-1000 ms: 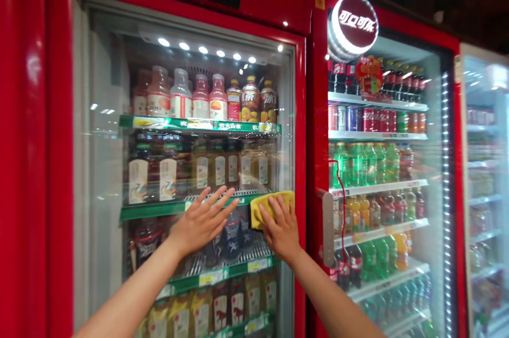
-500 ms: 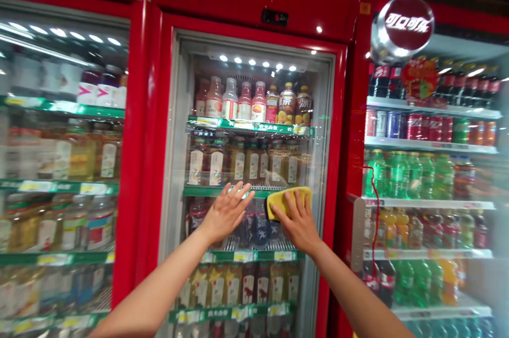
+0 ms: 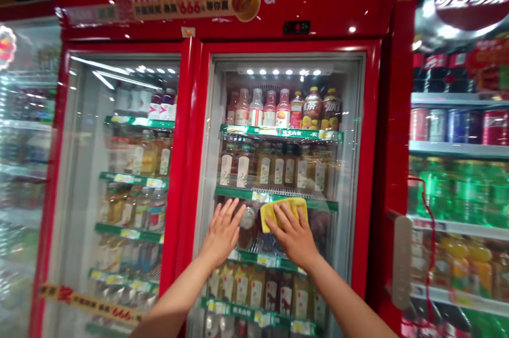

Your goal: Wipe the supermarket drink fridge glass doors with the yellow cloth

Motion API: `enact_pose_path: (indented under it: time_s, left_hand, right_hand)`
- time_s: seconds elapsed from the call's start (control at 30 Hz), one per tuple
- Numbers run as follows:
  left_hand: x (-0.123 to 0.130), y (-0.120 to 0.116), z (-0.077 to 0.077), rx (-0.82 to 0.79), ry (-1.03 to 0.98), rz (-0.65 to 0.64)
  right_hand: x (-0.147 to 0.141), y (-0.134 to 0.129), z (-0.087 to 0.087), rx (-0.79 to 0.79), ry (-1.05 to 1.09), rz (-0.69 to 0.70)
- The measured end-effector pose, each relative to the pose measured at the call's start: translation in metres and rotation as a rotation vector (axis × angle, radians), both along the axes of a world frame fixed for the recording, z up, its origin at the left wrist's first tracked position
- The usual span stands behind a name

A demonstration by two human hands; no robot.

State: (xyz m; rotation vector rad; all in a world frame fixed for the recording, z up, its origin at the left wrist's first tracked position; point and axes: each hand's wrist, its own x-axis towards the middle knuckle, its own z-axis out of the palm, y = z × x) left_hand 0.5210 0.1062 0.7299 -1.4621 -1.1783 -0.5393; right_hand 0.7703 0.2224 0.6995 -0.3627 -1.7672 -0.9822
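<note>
Right-hand grip (image 3: pixel 294 237): open, palm and spread fingers pressed flat, nothing clasped. Soft yellow cloth (image 3: pixel 283 212): crumpled, lying directly under that grip, against the smooth glass door (image 3: pixel 348 158) of a glossy red drinks cooler (image 3: pixel 338 9). The flat palm appeared well suited to the work, keeping broad, even contact between cloth and glass.

Left-hand grip (image 3: pixel 223 233): open, bare, fingers fanned on the glass just beside the cloth, holding nothing.

Behind the glass, level with the grips: green-edged wire shelf (image 3: pixel 274 195). Above it: rows of plastic bottles (image 3: pixel 274 171) with pale labels. Right of the grips: brushed-metal door handle (image 3: pixel 401 258) on a neighbouring cooler. Left of them: a second glass door (image 3: pixel 79 168), stocked with bottled drinks.
</note>
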Motion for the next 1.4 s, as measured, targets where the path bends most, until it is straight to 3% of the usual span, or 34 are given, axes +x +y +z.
enact_pose_path:
  time_s: [0.1, 0.17, 0.23, 0.37, 0.43, 0.5, 0.57, 0.63, 0.73, 0.8, 0.87, 0.97, 1.07, 1.13, 1.23, 1.33, 1.4]
  left_hand:
    - [-0.011, -0.015, -0.007, -0.022, -0.054, 0.038]
    - [-0.018, -0.023, -0.011, -0.036, -0.061, 0.049]
    - [-0.024, -0.026, -0.013, -0.043, -0.066, 0.042]
    - [-0.028, -0.022, -0.010, -0.032, -0.069, 0.014]
    - [-0.032, -0.020, -0.007, -0.047, -0.040, 0.001]
    - [-0.041, -0.022, -0.004, -0.075, -0.005, -0.010]
    - [-0.056, -0.029, 0.000, -0.098, 0.029, -0.017]
    - [-0.073, -0.039, 0.005, -0.107, 0.063, -0.031]
    - [-0.097, -0.048, 0.014, -0.091, 0.080, -0.059]
    - [-0.107, -0.049, 0.020, -0.061, 0.057, -0.066]
    - [-0.114, -0.047, 0.024, -0.032, 0.036, -0.074]
    - [-0.125, -0.046, 0.024, -0.022, 0.039, -0.105]
    - [-0.140, -0.051, 0.021, -0.040, 0.060, -0.132]
    - [-0.149, -0.055, 0.020, -0.058, 0.078, -0.148]
    - [-0.155, -0.058, 0.020, -0.069, 0.083, -0.161]
    - [-0.156, -0.057, 0.023, -0.062, 0.071, -0.164]
    - [-0.156, -0.058, 0.024, -0.057, 0.070, -0.163]
  right_hand:
    - [0.033, 0.005, -0.022, 0.046, -0.143, 0.036]
    - [0.050, 0.012, -0.018, 0.031, -0.108, 0.049]
    - [0.047, 0.013, -0.002, 0.000, -0.014, 0.056]
    - [-0.013, -0.003, 0.030, -0.120, 0.258, 0.025]
    - [-0.047, -0.013, 0.029, -0.139, 0.275, 0.020]
    - [-0.066, -0.019, 0.018, -0.089, 0.146, 0.034]
    - [-0.067, -0.020, 0.007, -0.009, -0.022, 0.049]
    - [-0.059, -0.018, 0.007, 0.050, -0.095, 0.053]
    - [-0.062, -0.017, 0.032, 0.043, 0.031, 0.037]
    - [-0.086, -0.023, 0.053, -0.002, 0.184, 0.018]
    - [-0.117, -0.032, 0.064, -0.035, 0.281, -0.002]
    - [-0.144, -0.040, 0.050, -0.002, 0.155, 0.001]
    - [-0.132, -0.038, 0.024, 0.114, -0.139, 0.026]
    - [-0.118, -0.035, 0.022, 0.152, -0.182, 0.015]
    - [-0.124, -0.037, 0.046, 0.096, 0.015, -0.043]
    - [-0.164, -0.047, 0.072, 0.020, 0.210, -0.072]
    - [-0.187, -0.052, 0.075, 0.025, 0.189, -0.052]
